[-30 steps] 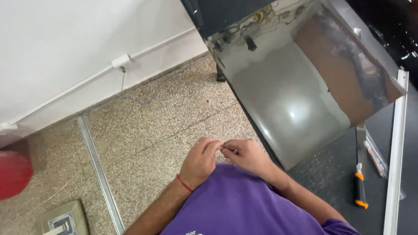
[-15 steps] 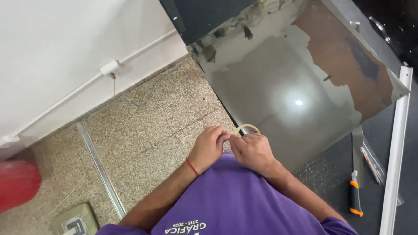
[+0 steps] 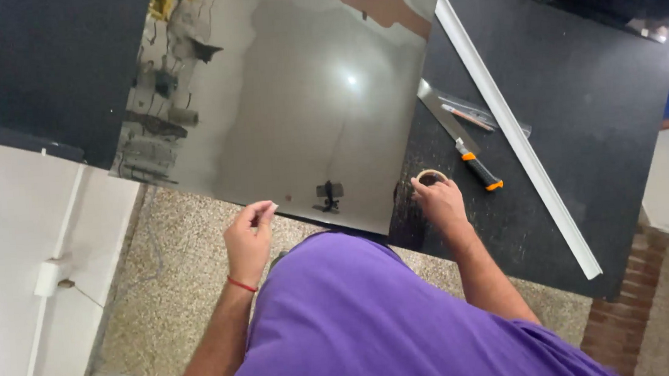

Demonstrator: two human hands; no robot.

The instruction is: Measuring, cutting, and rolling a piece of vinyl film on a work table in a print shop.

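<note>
My left hand [image 3: 248,236] is raised over the floor just in front of the near edge of a large mirror-like sheet [image 3: 298,97], pinching a small pale strip of tape between thumb and fingers. A red band circles that wrist. My right hand [image 3: 437,201] rests on the black table [image 3: 578,119] beside the sheet's near right corner, fingers on a small roll of tape [image 3: 430,176]. The sheet lies flat on the table and overhangs its near edge.
An orange-and-black utility knife [image 3: 479,171] and a metal ruler [image 3: 442,115] lie just right of the roll. A long white strip [image 3: 517,134] runs diagonally across the table. A white wall with a conduit and box [image 3: 46,277] stands at left, speckled floor below.
The hands were together in front of my chest. Now they are apart: the right has set the tape roll on the table, the left holds a torn piece. The view swung toward the table.
</note>
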